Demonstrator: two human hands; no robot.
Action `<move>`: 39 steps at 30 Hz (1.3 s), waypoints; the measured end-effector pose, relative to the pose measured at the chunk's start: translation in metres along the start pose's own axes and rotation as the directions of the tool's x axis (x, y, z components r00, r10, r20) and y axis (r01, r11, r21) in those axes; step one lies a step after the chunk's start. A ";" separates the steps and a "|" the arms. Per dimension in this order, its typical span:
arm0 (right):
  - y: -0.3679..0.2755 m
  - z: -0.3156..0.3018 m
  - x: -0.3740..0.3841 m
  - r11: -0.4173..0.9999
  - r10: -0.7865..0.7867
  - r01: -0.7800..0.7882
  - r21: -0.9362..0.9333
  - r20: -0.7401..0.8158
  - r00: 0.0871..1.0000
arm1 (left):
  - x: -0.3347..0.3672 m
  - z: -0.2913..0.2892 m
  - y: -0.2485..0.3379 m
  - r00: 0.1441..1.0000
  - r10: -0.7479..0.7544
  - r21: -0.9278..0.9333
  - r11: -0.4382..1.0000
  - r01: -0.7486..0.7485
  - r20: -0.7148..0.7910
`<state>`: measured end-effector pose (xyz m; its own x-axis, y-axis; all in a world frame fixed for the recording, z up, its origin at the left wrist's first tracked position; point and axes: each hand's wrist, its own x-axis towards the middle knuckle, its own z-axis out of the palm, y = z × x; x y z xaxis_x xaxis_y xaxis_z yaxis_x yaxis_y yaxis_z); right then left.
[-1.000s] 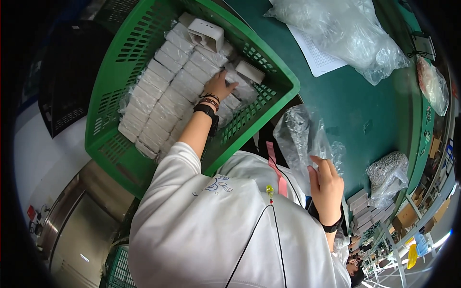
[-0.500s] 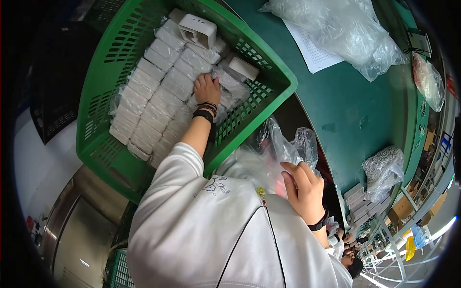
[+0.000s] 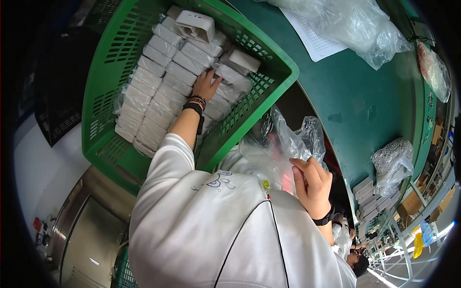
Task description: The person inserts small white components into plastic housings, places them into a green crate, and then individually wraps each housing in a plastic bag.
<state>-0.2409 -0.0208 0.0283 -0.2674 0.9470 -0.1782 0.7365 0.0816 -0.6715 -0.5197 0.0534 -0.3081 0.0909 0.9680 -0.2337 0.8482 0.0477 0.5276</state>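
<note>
My left hand [image 3: 206,87] reaches into a green plastic crate [image 3: 229,145], its fingers apart against the tops of clear-wrapped white blocks [image 3: 179,73] stacked in tight rows. Parts of its fingertips are hidden between the blocks. An unwrapped white plastic housing [image 3: 196,24] with open cutouts lies on the stack at the far end, and another white piece [image 3: 245,61] lies by the crate's right wall. Outside the crate, my right hand [image 3: 314,187] hovers in front of my body with half-bent fingers, thumb and forefinger apart, holding nothing. Close to it is a crumpled clear plastic bag [image 3: 293,139].
A green-topped table [image 3: 353,105] runs along the right, bearing a large clear bag [image 3: 350,29], a gridded paper sheet [image 3: 314,41], a bag of small grey parts [image 3: 393,161] and stacked pale pieces [image 3: 372,199]. Another person [image 3: 354,261] is farther off at lower right.
My left hand has shifted slightly on the blocks, its fingers now angled more to the right. My right hand sits slightly farther right and keeps its half-bent pose. The whole view has shifted a little.
</note>
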 end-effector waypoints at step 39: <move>0.018 0.045 0.025 0.969 -0.152 0.030 0.244 0.500 0.853 | -0.087 -0.210 0.206 0.886 0.413 -0.775 0.482 -0.409 -0.211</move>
<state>-0.2626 -0.0100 -0.0208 -0.6508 0.6397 -0.4089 0.5538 0.0315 -0.8320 -0.4621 0.0310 -0.0076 0.3204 0.9294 0.1834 -0.0331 -0.1825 0.9826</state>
